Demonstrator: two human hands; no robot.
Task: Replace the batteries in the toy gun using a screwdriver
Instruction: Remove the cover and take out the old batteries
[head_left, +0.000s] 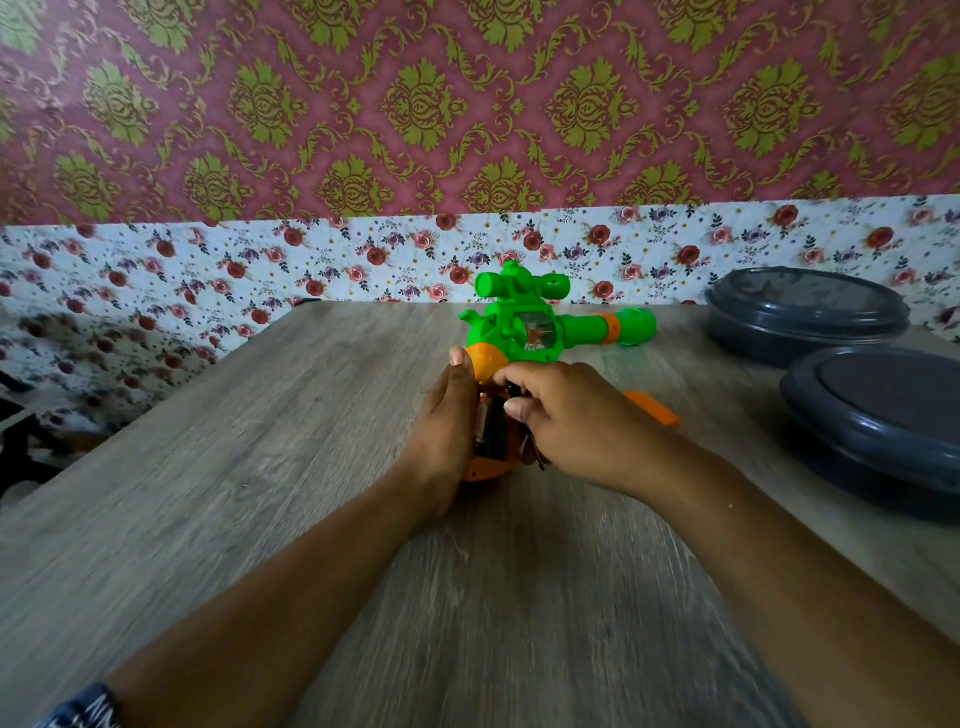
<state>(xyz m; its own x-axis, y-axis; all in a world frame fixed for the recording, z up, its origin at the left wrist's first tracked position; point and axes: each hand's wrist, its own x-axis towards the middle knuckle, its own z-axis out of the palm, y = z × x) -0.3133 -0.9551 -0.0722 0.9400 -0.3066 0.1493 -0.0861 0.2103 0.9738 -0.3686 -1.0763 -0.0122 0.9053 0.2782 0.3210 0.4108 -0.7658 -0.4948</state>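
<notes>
Both forearms are bare; a blue patterned sleeve (85, 706) edge shows at the left arm.

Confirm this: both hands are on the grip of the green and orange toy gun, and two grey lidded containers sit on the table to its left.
Wrong side. The head view shows the two grey lidded containers on the table to the right of the toy gun. The left hand and right hand are at its grip.

Two grey lidded containers (808, 312) (883, 415)
</notes>
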